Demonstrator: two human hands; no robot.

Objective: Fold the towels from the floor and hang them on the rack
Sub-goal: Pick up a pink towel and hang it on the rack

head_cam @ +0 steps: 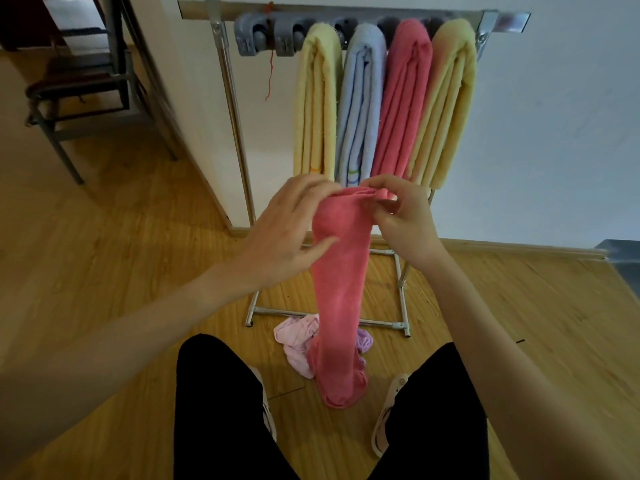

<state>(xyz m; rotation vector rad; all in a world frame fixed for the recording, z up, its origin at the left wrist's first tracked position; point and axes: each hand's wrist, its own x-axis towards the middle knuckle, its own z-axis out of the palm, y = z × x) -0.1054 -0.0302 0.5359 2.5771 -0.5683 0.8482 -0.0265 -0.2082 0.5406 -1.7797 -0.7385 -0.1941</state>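
Towels (381, 98) on rack (228, 98) — wall behind

Head camera looks down, close above floor (104, 258).

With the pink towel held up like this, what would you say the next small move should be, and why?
Probably lift the pink towel toward the rack and drape it left of the yellow towel, where the bar looks free. The right hand pinches its top fold, the left hand steadies it, and it already hangs narrow and long, apparently folded.
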